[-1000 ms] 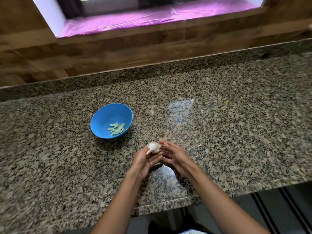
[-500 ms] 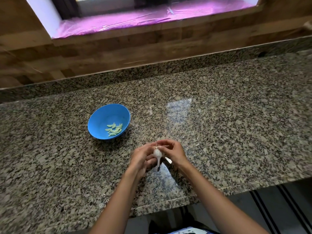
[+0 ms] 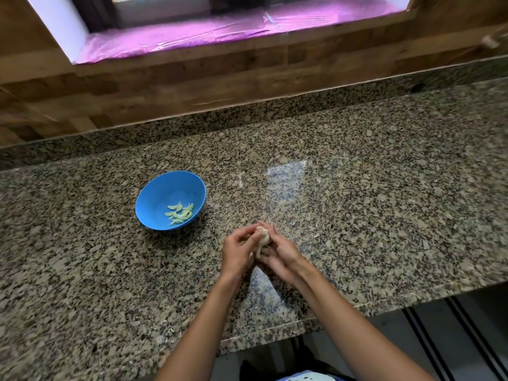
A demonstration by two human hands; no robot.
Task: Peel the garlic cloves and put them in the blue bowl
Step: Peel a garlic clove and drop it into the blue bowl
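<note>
A whitish garlic bulb [image 3: 262, 235] with its stem pointing down sits between both of my hands, just above the granite counter. My left hand [image 3: 238, 253] grips it from the left with curled fingers. My right hand [image 3: 280, 255] holds it from the right, fingers curled round it. The blue bowl [image 3: 154, 200] stands to the left of my hands, a short gap away. Several pale green peeled cloves [image 3: 180, 213] lie in its bottom.
The speckled granite counter [image 3: 371, 210] stretches wide to the right and left. Its front edge [image 3: 275, 329] runs just below my forearms. A wooden wall [image 3: 220, 75] and a window sill with pink film [image 3: 220, 31] rise behind.
The bulb has turned from stem-left to stem-down between my fingers. My right hand, at first open beside it, has closed round it; both hands stay at the same spot.
</note>
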